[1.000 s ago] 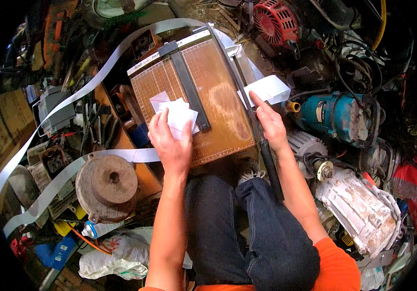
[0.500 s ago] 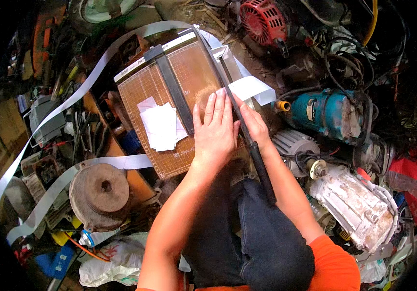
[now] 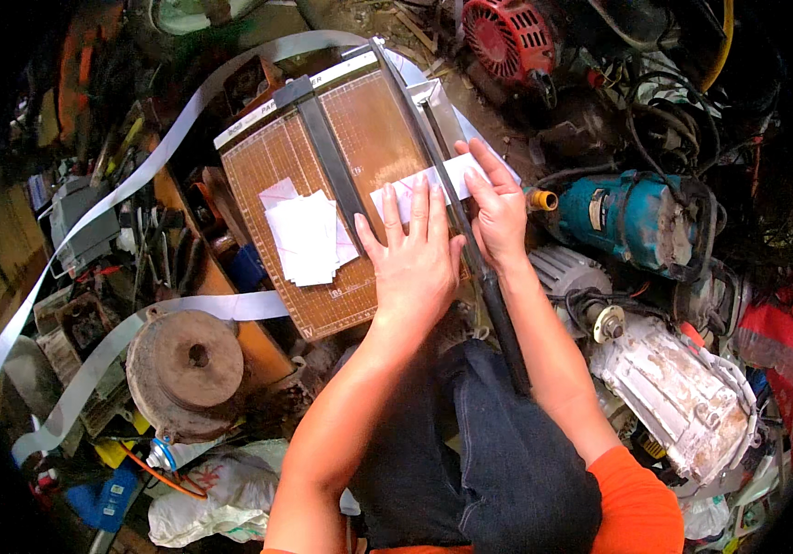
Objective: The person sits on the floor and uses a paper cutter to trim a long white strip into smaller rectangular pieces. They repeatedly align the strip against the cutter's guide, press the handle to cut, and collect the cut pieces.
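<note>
A paper cutter (image 3: 373, 115) with a brown gridded board sits in front of me, tilted in view. Its long dark blade arm (image 3: 502, 323) is lowered along the right edge, its handle end over my right leg. A white paper strip (image 3: 462, 170) runs across the board and under the blade arm. My left hand (image 3: 410, 272) lies flat on the board, fingers spread, fingertips pressing the strip. Beyond the blade, my right hand (image 3: 498, 217) pinches the strip's right part between thumb and fingers. Left of the black guide bar (image 3: 330, 152), several cut paper pieces (image 3: 309, 240) lie in a loose pile.
A long paper ribbon (image 3: 170, 152) loops round the left side. Right of the cutter are a teal pump (image 3: 613, 217), a grey motor (image 3: 567, 272) and a whitish motor housing (image 3: 673, 397). A red recoil starter cover (image 3: 507, 42) is at the top, a round rusty part (image 3: 189, 365) lower left.
My right hand has come up from beside the blade arm and taken hold of the paper strip. The strip now extends under my left fingertips, which have spread and shifted slightly down.
</note>
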### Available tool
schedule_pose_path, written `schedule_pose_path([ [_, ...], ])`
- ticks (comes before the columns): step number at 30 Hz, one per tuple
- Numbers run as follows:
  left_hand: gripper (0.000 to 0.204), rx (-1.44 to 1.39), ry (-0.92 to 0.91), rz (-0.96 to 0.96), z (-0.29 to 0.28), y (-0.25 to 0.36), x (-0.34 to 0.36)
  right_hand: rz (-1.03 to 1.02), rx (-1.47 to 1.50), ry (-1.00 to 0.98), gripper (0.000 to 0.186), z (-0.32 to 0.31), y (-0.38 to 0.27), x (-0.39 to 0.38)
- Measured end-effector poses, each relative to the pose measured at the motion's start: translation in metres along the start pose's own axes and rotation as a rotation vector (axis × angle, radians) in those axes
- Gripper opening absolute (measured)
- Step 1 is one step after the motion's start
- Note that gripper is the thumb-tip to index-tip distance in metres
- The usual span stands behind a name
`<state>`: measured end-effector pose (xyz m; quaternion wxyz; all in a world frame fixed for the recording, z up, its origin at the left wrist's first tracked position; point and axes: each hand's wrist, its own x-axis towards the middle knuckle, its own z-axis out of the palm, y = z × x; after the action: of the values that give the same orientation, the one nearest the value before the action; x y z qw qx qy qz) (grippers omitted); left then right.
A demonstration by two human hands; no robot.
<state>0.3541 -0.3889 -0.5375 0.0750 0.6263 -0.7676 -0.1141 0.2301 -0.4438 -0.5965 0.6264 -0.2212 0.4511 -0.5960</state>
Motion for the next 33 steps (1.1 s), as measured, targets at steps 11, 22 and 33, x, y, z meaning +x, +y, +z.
schedule_pose_path([
  [11,0.070,-0.058,-0.021,-0.050,0.003,-0.003,-0.002,-0.013,-0.081,-0.016,0.043,0.009,0.006,-0.005],
  [22,0.056,-0.048,0.002,-0.062,0.008,-0.004,-0.002,0.168,-0.099,-0.423,0.085,-0.014,-0.021,-0.022],
  [33,0.052,-0.044,-0.013,-0.037,0.004,-0.004,-0.001,0.168,-0.487,-0.281,0.070,-0.026,-0.022,-0.031],
])
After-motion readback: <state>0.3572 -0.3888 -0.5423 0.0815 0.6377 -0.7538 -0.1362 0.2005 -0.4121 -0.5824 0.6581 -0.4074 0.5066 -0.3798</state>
